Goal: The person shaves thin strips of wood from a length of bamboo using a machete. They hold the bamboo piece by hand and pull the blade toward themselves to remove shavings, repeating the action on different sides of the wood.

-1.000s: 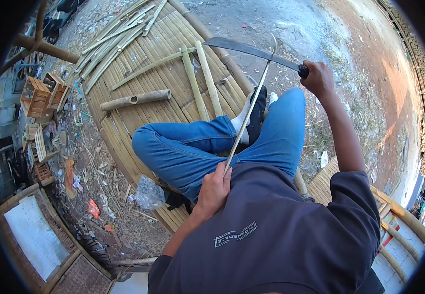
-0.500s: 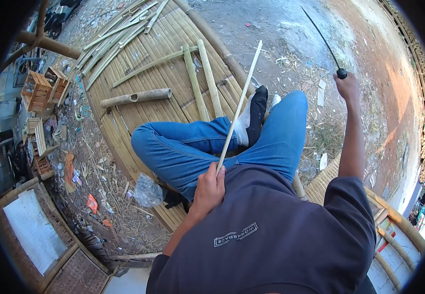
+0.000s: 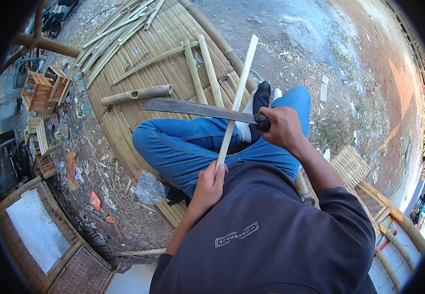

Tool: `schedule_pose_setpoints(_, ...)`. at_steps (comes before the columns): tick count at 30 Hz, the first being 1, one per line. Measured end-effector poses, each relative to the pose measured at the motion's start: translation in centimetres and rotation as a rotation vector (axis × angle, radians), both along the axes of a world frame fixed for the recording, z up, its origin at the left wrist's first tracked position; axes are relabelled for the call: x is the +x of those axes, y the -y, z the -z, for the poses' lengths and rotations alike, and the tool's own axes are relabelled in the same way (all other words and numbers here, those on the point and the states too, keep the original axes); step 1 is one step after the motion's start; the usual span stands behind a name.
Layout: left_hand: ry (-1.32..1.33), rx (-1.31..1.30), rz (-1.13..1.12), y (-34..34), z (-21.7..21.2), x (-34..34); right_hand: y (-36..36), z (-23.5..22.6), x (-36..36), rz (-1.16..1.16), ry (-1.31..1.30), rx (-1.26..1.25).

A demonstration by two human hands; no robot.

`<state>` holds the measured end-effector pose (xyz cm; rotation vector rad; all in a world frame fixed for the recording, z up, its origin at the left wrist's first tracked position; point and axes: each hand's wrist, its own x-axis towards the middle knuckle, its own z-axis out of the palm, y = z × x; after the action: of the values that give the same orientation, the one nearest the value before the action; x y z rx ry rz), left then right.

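A long pale bamboo strip [image 3: 242,83] slants up and away from my lap, its near end gripped in my left hand [image 3: 209,185]. My right hand [image 3: 283,128] is wrapped round the black handle of a machete [image 3: 193,107]. The dark, broad blade points left and lies across the strip, passing over it near my crossed legs; whether it touches the strip I cannot tell. Left of the strip, two shorter bamboo pieces [image 3: 210,71] rest on the slatted bamboo platform [image 3: 148,63] beyond my knee, and a hollow bamboo tube [image 3: 139,94] lies beside them.
Split bamboo strips [image 3: 112,41] are piled at the platform's far left. Wooden crates [image 3: 36,93] stand on the littered ground to the left. By my left knee sits a crumpled clear plastic bag [image 3: 149,188]. Bamboo rails [image 3: 393,215] border the right side.
My right hand has swung the machete from far out at the right inward and down, over the strip. The strip has turned slightly and shows a broader face; my left hand keeps hold.
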<state>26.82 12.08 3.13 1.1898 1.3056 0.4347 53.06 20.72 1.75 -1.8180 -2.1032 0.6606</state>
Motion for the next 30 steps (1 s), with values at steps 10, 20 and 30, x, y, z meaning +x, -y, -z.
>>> schedule_pose_setpoints(10, 0.206, -0.082, 0.058, 0.6, 1.0, -0.6, -0.7, 2.4, 1.4, -0.113, 0.159, 0.119)
schedule_pose_setpoints(20, 0.194, -0.024, 0.088, 0.1, 0.0, -0.1, -2.3, 1.7, 3.4, -0.104, 0.138, 0.238)
schedule_pose_setpoints(30, 0.135, 0.070, 0.120, 0.9, 0.0, -0.7, -6.9, 1.5, 9.4, 0.106, 0.343, 0.252)
